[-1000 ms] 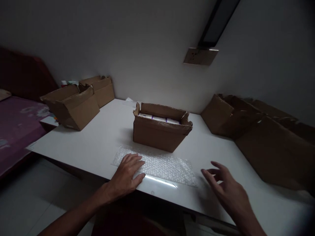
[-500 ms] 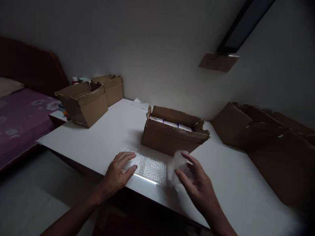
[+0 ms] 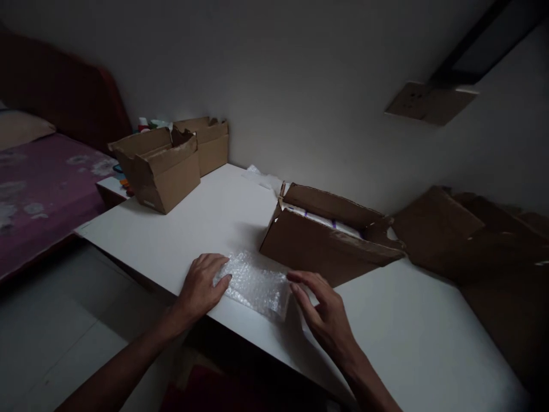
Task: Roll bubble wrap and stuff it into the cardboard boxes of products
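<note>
One sheet of bubble wrap (image 3: 257, 283) lay near the front edge of the white desk (image 3: 210, 214), between the person's two hands. The left hand (image 3: 202, 284) reached in from the lower left, palm down, its fingers slightly bent and its thumb spread apart from them, tips at the sheet's left end. The right hand (image 3: 325, 309) came from the lower right, fingers curved, with index finger and thumb drawn close to each other at the sheet's right end; whether they were clamped on the plastic, I could not tell. The sheet was clear and shiny, pebbled with small bubbles and bright glints; its right side looked folded, though the layers blurred together. Just beyond it stood an uncovered cardboard box (image 3: 321, 249) with ragged rims, its front wall hiding most of the white packages (image 3: 318, 221) with purple marks inside. Farther back, near the wall, lay a crumpled piece of clear plastic (image 3: 261, 178). Two more boxes (image 3: 178, 182) stood at the far left, the nearer covering part of the other. At the right, dark cardboard (image 3: 437, 229) sank into shadow and ran out of view.
</note>
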### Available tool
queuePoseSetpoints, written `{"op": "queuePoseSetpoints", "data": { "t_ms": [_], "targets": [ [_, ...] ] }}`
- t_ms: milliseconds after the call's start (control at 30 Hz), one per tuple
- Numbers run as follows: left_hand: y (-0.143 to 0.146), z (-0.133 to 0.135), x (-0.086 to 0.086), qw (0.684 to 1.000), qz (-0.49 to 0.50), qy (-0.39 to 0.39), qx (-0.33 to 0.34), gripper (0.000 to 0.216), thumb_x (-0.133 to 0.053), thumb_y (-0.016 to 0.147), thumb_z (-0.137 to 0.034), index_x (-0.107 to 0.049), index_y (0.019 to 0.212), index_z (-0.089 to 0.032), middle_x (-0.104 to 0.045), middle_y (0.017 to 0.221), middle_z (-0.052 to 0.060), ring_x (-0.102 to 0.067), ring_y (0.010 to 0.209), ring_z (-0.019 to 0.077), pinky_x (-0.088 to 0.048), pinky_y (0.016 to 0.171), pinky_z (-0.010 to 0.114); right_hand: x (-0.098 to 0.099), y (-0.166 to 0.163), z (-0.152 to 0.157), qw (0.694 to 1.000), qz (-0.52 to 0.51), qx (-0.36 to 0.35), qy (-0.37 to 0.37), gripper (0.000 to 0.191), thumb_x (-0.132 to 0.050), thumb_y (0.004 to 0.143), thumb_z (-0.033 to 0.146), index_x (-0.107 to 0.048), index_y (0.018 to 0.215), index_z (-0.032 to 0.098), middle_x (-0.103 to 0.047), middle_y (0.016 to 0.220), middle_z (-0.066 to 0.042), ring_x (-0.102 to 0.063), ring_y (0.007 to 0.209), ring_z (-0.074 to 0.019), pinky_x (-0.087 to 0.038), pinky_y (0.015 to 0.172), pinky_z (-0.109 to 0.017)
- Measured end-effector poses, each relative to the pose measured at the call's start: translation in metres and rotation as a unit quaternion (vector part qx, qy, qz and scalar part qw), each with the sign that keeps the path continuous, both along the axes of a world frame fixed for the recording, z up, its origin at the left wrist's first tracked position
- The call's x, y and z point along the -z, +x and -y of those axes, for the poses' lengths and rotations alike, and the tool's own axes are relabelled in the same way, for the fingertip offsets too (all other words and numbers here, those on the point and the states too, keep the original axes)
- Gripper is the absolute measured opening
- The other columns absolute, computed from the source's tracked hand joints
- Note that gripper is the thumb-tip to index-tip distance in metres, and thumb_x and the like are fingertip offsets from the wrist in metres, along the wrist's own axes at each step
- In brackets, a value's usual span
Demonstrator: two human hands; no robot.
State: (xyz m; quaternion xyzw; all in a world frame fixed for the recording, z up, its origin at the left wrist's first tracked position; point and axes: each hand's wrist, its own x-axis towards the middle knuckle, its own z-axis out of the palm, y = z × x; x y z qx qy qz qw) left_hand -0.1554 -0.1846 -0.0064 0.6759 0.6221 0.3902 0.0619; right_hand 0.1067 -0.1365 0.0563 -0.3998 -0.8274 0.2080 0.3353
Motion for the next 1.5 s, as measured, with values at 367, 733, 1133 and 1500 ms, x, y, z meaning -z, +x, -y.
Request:
{"op": "queuePoseSetpoints", "data": {
  "t_ms": [367, 733, 1133, 1500],
  "targets": [
    [0.025, -0.004, -0.019, 0.974, -0.176, -0.022, 0.14, 0.021, -0.05, 0.093, -0.017, -0.066, 0.106, -0.017, -0.067, 0.113, 0.012, -0.059, 0.11, 0.0284, -0.049, 0.094, 0.047, 0.058, -0.004, 0.0, 0.968, 0.184, -0.126, 0.118, 0.037, -0.046, 0.096, 0.018, -0.062, 0.13, 0.021, -0.058, 0.141, -0.013, -0.051, 0.131, -0.0287, -0.047, 0.102, -0.051],
    [-0.018, -0.015, -0.015, 0.985, -0.143, -0.089, -0.03, 0.032, -0.062, 0.085, -0.039, -0.065, 0.107, -0.016, -0.06, 0.131, 0.018, -0.048, 0.128, 0.0384, -0.041, 0.103, 0.057, 0.018, 0.016, -0.015, 0.953, 0.277, 0.11, -0.056, 0.041, -0.05, 0.094, 0.053, -0.07, 0.087, 0.018, -0.073, 0.081, -0.011, -0.068, 0.076, -0.0272, -0.046, 0.069, -0.036],
    [0.023, 0.016, -0.045, 0.984, 0.169, -0.044, 0.028, 0.012, -0.058, 0.089, -0.029, -0.059, 0.097, -0.021, -0.066, 0.084, 0.0, -0.065, 0.077, 0.0151, -0.051, 0.07, 0.024, -0.01, 0.025, 0.012, 0.996, -0.075, 0.031, -0.045, 0.016, -0.057, 0.09, 0.032, -0.057, 0.1, 0.02, -0.06, 0.072, 0.001, -0.055, 0.06, -0.0127, -0.045, 0.055, -0.023],
    [0.072, -0.133, -0.215, 0.981, -0.169, -0.063, 0.072, 0.013, -0.053, 0.087, -0.019, -0.064, 0.094, -0.017, -0.067, 0.084, 0.002, -0.059, 0.072, 0.0135, -0.042, 0.061, 0.023, -0.166, 0.067, -0.106, 0.97, 0.106, 0.141, 0.168, 0.007, -0.064, 0.081, 0.025, -0.06, 0.08, 0.019, -0.059, 0.065, 0.002, -0.051, 0.056, -0.011, -0.035, 0.051, -0.022]
  ]
}}
